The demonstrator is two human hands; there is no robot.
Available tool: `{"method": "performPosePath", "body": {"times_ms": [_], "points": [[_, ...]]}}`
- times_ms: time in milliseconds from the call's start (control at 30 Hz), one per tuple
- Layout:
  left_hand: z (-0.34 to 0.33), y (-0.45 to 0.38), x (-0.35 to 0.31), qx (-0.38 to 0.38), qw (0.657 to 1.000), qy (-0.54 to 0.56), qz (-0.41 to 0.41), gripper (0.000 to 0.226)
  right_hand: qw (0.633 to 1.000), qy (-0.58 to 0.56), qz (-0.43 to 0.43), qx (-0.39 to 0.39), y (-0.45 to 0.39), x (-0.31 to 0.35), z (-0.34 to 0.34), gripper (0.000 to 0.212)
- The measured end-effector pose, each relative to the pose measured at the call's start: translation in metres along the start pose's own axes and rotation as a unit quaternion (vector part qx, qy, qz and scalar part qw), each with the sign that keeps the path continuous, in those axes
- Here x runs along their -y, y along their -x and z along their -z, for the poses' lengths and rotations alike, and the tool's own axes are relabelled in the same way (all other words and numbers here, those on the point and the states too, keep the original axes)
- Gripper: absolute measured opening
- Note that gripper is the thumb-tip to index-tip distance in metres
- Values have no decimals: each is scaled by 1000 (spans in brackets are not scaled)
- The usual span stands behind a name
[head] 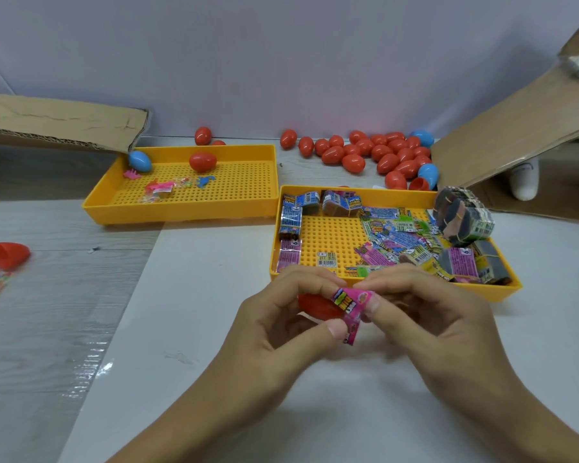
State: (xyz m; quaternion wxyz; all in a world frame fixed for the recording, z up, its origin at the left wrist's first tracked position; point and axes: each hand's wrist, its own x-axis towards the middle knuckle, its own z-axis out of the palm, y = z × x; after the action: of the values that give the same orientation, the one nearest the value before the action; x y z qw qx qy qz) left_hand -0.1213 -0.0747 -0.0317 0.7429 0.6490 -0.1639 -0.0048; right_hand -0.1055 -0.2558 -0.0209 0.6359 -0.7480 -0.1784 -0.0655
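- both hands meet low over the white table (198, 329), just in front of the near tray. the left hand (281, 315) pinches the pink leaflet (350, 307) between thumb and curled fingers, and the right hand (425, 312) pinches its other edge with curled fingers.
- a red egg shell (315, 305) sits behind the leaflet, tucked against the left fingers. whether it is a half or a whole egg, and just how it is held, is hidden by the fingers and the paper.
- judged from this, the leaflet is being folded small to go into the shell. it is not yet inside and the egg is not closed.
- the near yellow tray (495, 290) has many loose leaflets (395, 235) and banded bundles (462, 217), so plenty of stock looks left. the print on them is too small to read.
- at the left edge, open red halves (9, 253) are cut off by the frame, with a small clear packet near them.
- the far yellow tray (181, 212) holds a few small toys (161, 190), one red egg (202, 162) and one blue egg (140, 161).
- beyond the trays lies a heap of closed eggs (381, 152), mostly red. it may be finished work, but nothing shows what is inside them.
- cardboard flaps (515, 128) close the scene on both sides, and what lies under them is hidden.
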Motion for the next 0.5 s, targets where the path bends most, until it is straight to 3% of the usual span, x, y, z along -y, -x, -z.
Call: {"method": "performPosePath", "body": {"times_ms": [233,500], "points": [[1,0,3,-1,998,-69,-14,23,995,-91,-37,5,2,5,1,13],[-3,-1,3,-30,995,-63,74,14,996,-69,-61,-6,0,1,0,10]]}}
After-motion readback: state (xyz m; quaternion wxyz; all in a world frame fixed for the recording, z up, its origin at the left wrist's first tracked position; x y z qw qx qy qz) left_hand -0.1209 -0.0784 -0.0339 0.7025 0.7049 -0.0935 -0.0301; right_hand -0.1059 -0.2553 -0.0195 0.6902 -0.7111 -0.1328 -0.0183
